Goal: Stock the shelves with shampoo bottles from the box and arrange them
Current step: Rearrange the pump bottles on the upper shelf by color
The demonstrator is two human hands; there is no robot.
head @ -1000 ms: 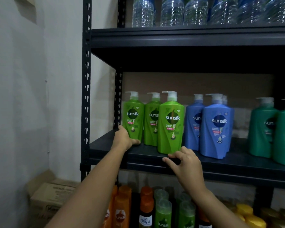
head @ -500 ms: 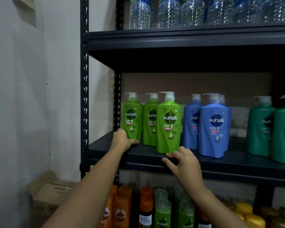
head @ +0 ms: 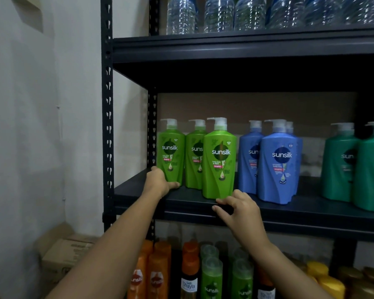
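The left hand (head: 159, 183) gripped the base of the leftmost green bottle (head: 171, 155), at 9 o'clock of the others. The right hand (head: 239, 209), fingers curled, probably only touched the front green bottle (head: 219, 160); better push both w/ low, even pressure.

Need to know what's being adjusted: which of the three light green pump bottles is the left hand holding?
The leftmost light green Sunsilk bottle, next to the rack upright. The left hand wraps its base; the other two stand free to its right.

Glossy plastic shampoo bottles (head: 219, 160) on a matt dark metal shelf (head: 311, 210)
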